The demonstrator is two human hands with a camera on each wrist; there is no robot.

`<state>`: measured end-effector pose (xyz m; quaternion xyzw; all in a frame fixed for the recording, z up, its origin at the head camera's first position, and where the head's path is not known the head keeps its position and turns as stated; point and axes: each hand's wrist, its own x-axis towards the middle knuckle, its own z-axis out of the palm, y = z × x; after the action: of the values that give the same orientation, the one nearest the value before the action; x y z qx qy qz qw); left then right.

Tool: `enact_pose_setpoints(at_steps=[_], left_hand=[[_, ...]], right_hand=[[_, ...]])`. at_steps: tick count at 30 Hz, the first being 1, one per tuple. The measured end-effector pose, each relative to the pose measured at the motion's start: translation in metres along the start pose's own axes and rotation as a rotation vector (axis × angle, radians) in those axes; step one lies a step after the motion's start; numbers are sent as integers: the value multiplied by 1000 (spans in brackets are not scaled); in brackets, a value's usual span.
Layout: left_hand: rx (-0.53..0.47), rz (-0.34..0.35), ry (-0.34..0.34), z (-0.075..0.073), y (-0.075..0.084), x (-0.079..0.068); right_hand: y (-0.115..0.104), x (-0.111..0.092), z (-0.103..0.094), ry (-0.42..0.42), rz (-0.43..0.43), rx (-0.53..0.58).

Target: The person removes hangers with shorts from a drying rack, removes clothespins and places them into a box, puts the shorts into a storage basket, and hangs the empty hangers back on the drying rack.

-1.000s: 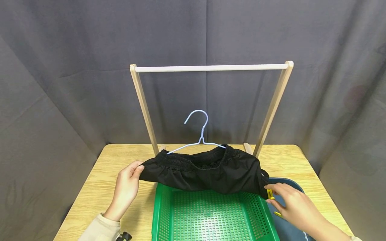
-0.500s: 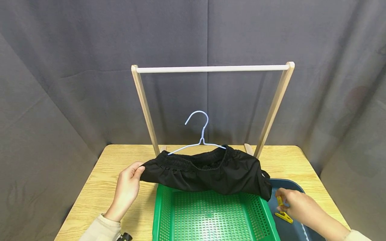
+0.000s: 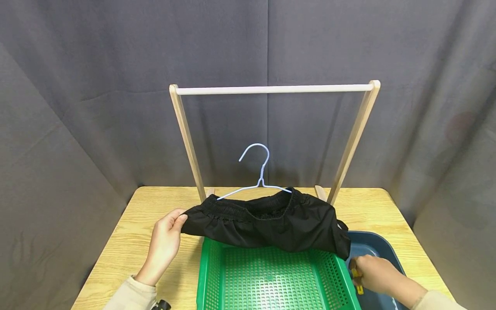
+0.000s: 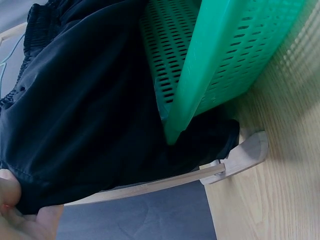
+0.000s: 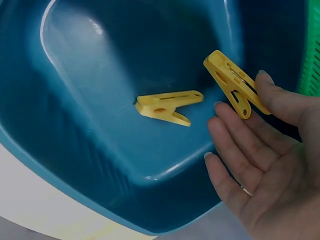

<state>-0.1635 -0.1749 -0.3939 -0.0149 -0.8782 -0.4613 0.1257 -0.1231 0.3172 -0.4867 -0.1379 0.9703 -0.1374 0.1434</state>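
Black shorts point(image 3: 267, 228) with a gathered elastic waist lie across the back of the green basket point(image 3: 271, 275). A pale blue wire hanger point(image 3: 261, 168) sits in the waist opening, hook up. My left hand point(image 3: 164, 241) pinches the left edge of the shorts between thumb and fingers. In the right wrist view, my right hand point(image 5: 265, 145) pinches a yellow clothespin point(image 5: 230, 82) by its handles, above the blue basin point(image 5: 115, 160). A second yellow clothespin point(image 5: 167, 106) lies on the basin floor. The hanger's lower part is hidden by the cloth.
A wooden rack with a white bar point(image 3: 271, 89) stands at the back of the wooden table point(image 3: 116, 249). The basin is right of the basket, against its side. Grey curtain point(image 3: 217, 43) surrounds the table.
My right hand has moved from the right end of the shorts down into the basin with the clothespin. The left hand keeps its grip on the cloth.
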Motion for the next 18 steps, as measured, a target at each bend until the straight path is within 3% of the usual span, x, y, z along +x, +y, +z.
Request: enact_pose_setpoints(at_steps=[4,18], left_hand=[[-1,-6,0,0,0,0],[-12,-4,-6,0,1,-1]], right_hand=[[4,-2,9,25,-61,11],[9,-6,20,52,-100,37]])
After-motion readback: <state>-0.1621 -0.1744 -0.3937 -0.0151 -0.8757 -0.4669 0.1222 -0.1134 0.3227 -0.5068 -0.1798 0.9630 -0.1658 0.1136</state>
